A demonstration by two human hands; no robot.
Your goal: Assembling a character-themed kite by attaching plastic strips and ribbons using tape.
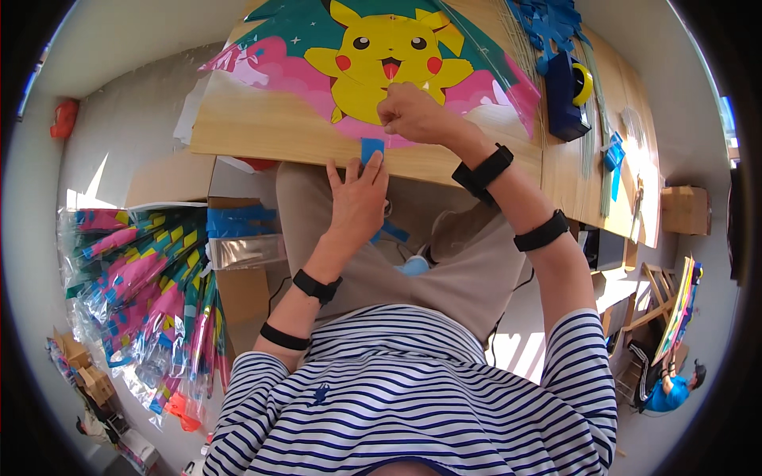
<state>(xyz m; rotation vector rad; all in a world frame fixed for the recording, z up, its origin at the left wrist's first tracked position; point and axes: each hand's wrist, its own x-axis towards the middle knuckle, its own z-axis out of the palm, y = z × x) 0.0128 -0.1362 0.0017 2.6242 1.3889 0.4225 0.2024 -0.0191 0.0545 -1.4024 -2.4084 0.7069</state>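
A kite sheet (pixel 313 79) in pink, green and yellow, printed with a yellow cartoon figure, lies on the wooden table (pixel 262 135) in front of me. My right hand (pixel 417 115) is closed above the lower part of the figure, its fingers curled together. What it pinches, if anything, is hidden; a thin pale line shows just below it. At the near table edge, my left hand (pixel 359 194) has its fingertips on a small blue strip (pixel 371 149), which lies partly on the tabletop. The left thumb is mostly out of sight.
Right of the kite stand a dark blue tape dispenser (pixel 565 103) with a yellow roll, thin rods (pixel 597 119) and blue pieces (pixel 556 24). Bundled kites (pixel 151 293) in clear plastic lie at left, beside a cardboard box (pixel 242 297). Another person (pixel 671 390) sits far right.
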